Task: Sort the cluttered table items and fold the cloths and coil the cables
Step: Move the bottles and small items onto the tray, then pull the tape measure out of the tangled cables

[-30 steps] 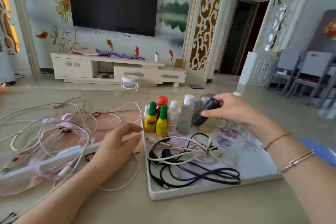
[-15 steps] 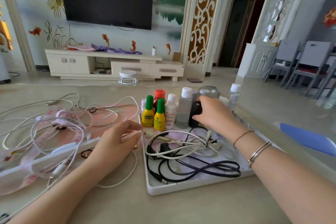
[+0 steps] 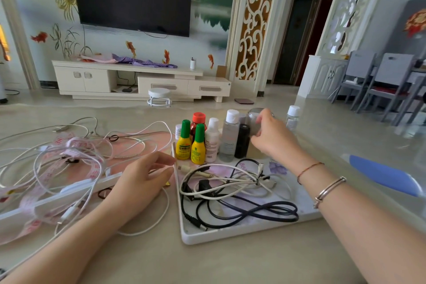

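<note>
Neither grip holds anything firmly enough to be sure of. Right hand reaches to the far end of the white tray, its fingers loosely bent around a clear glass jar that stands just right of a black bottle; the fingertips touch the jar's side, but whether they actually clasp it cannot be told. Left hand rests on the desk just left of the tray's left rim, fingers relaxed and slightly spread, holding nothing, with a white cable loop lying partly under it.

Along the far edge of the tray stands a row of bottles: two yellow bottles with green caps, a dark bottle with a red cap behind them, a white bottle, a tall clear bottle with a white cap, then the black one. A small clear bottle with a white cap stands further right, beyond the hand. On the near part of the tray lies a tangle of white and black cables.

Left of the tray, on the desk, sprawls a heap of white cables mixed with a pink measuring tape over a pink cloth. A blue object lies on the desk at the right.
</note>
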